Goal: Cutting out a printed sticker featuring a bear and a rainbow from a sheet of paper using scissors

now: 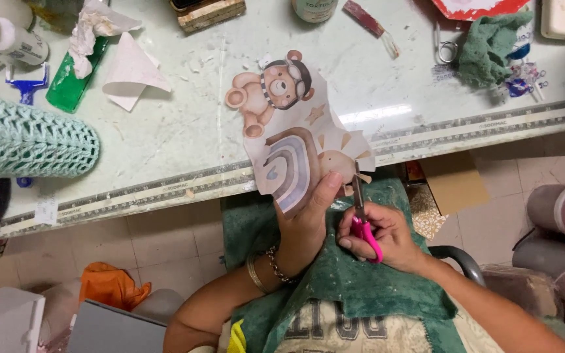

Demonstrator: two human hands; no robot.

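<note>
- Your left hand (310, 216) pinches the paper print (295, 131) by its lower edge, thumb on top, holding it up over the table's (184, 131) near edge.
- The print shows a teddy bear in a pilot's cap above a grey rainbow and a small sun.
- Your right hand (387, 235) is closed around the pink handles of the scissors (361, 219); their blades point up and meet the print's lower right corner, beside the sun.
- Both hands hover above the green towel (361, 281) on your lap.
- A green cloth (488, 49) lies on the table to the right, well apart from the print.
- A crocheted mint piece (27, 140) sits at the left.
</note>
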